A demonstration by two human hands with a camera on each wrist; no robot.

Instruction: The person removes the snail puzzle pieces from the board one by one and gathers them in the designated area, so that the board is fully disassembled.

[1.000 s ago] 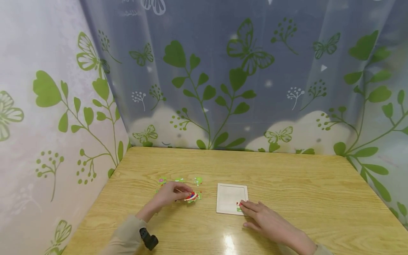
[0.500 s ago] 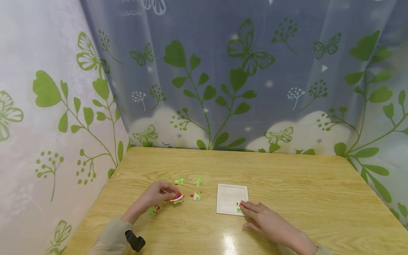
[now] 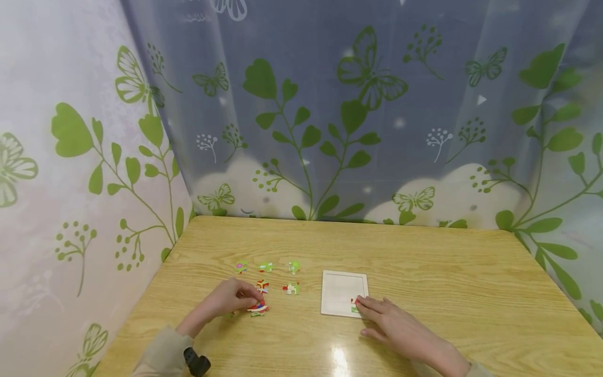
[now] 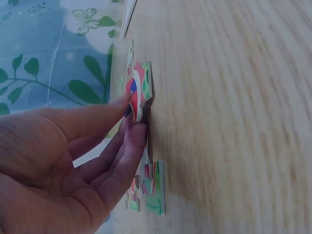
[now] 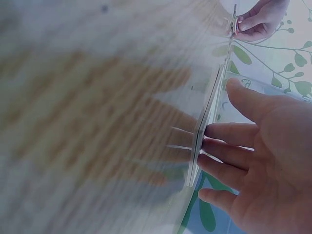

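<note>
My left hand [image 3: 232,299] pinches a red, white and blue jigsaw piece [image 3: 258,308] with a green edge, low over the table left of the frame. In the left wrist view, thumb and fingertips grip this jigsaw piece [image 4: 137,92] by its end, close to the wood. My right hand [image 3: 400,325] lies with fingers extended on the right edge of the square wooden puzzle frame [image 3: 336,293]. Beside its fingertips, a red, white and green corner piece [image 3: 354,306] sits in the frame's lower right corner, partly covered. The right wrist view shows those fingers touching the frame's edge [image 5: 207,112].
Loose jigsaw pieces lie left of the frame: a pink-flowered one [image 3: 241,267], two green ones along the back, a red and yellow one [image 3: 263,286] and a white and red one [image 3: 292,288]. Another piece [image 4: 155,192] is mostly behind my left hand. Printed curtains surround the table [image 3: 424,262].
My left hand has carried the jigsaw piece leftward, then toward me, uncovering the red and yellow piece. My right hand has stayed on the frame.
</note>
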